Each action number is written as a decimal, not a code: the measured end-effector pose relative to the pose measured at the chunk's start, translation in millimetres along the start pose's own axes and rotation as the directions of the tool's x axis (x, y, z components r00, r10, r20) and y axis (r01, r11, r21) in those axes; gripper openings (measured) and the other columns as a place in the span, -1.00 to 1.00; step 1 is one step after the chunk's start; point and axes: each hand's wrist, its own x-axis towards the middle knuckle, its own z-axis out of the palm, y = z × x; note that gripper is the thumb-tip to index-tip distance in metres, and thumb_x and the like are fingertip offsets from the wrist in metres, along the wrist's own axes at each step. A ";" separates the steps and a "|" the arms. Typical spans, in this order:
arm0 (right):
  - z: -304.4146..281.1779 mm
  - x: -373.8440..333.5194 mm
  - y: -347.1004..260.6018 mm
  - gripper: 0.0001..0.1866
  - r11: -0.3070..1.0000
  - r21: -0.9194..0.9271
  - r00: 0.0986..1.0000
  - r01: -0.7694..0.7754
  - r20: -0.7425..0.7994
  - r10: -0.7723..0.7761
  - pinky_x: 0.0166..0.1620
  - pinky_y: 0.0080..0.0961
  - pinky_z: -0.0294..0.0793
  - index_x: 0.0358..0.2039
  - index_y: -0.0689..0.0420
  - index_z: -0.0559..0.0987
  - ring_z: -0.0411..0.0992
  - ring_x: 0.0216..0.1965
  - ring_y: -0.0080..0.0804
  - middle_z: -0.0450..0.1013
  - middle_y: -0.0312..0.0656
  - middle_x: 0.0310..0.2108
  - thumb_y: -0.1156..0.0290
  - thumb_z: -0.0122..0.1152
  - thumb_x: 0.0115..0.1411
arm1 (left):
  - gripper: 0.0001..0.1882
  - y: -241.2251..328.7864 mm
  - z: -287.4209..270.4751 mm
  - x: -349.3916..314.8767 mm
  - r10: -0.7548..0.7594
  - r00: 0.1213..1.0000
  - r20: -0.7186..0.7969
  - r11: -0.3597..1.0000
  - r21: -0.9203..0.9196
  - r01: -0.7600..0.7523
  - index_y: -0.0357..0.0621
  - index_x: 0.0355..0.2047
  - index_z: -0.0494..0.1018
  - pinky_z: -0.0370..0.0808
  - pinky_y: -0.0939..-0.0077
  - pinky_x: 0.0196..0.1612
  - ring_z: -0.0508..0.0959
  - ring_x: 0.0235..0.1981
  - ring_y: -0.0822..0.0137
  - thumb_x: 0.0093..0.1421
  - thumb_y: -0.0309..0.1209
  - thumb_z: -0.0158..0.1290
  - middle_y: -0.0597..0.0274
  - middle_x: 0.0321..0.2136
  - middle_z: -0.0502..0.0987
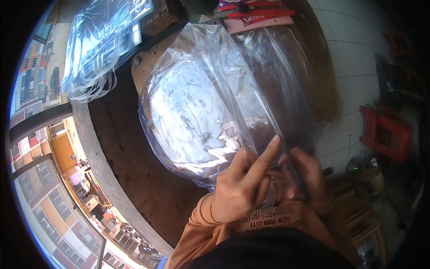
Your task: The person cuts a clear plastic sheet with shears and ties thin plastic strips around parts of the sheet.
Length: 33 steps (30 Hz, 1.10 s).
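Large clear plastic bags or sheets (192, 103) lie spread on a brown board in front of me, shiny and creased with reflected light. My left hand (244, 184) is at their near edge, several fingers curled in on the plastic. Its index finger stretches forward and touches a long thin dark strip (291, 168), which slants across the plastic toward my body. My right hand (309, 175) is closed around the near part of that strip, its fingers partly in shadow. Whether the strip is separate from the plastic I cannot tell.
At the far left lies a stack of clear bags (103, 40) with white handles (96, 85), beside a brown block (163, 18). A red tool (260, 8) rests on a pink card (260, 22) at the far edge. Red stools (387, 132) stand on the tiled floor at right.
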 end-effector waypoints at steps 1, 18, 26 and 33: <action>0.5 0.0 1.1 -0.24 0.997 0.073 1.000 0.010 0.011 -0.011 -0.52 -0.77 0.11 -0.24 0.21 0.40 0.15 -0.57 -0.78 0.19 -0.48 -0.65 -0.03 0.54 -0.32 | -0.38 -0.6 0.4 0.4 0.000 1.000 0.001 1.000 -0.005 0.000 -0.12 -0.04 0.49 0.31 0.60 -0.55 0.29 -0.67 0.45 -0.18 -0.75 -0.09 0.25 -0.64 0.20; 9.7 -3.1 12.4 -0.27 0.984 0.158 0.997 0.081 0.001 -0.082 -0.44 -0.69 0.26 -0.28 0.22 0.34 0.23 -0.51 -0.69 0.26 -0.36 -0.58 -0.08 0.49 -0.24 | -0.46 -0.9 -0.4 -2.5 0.137 0.990 0.043 0.990 0.022 -0.138 -0.27 -0.04 0.44 0.37 0.53 -0.55 0.35 -0.61 0.40 -0.13 -0.67 0.03 0.21 -0.56 0.24; 8.8 -1.9 6.6 -0.22 0.993 -0.008 0.992 0.117 -0.039 -0.117 -0.49 -0.70 0.22 -0.31 0.23 0.38 0.19 -0.54 -0.73 0.22 -0.39 -0.62 -0.15 0.49 -0.32 | -0.43 1.6 1.9 -4.0 -0.005 1.000 0.029 0.999 -0.044 0.006 -0.17 -0.07 0.50 0.36 0.54 -0.53 0.36 -0.65 0.38 -0.18 -0.74 -0.06 0.21 -0.60 0.26; 6.2 -3.2 5.7 -0.21 0.990 -0.107 0.994 0.094 -0.044 -0.099 -0.54 -0.74 0.15 -0.30 0.23 0.40 0.15 -0.57 -0.77 0.19 -0.43 -0.64 -0.13 0.50 -0.37 | -0.42 2.4 1.3 -2.0 -0.001 1.000 0.021 0.999 -0.034 0.001 -0.17 -0.07 0.50 0.35 0.55 -0.53 0.34 -0.66 0.39 -0.18 -0.74 -0.07 0.21 -0.61 0.25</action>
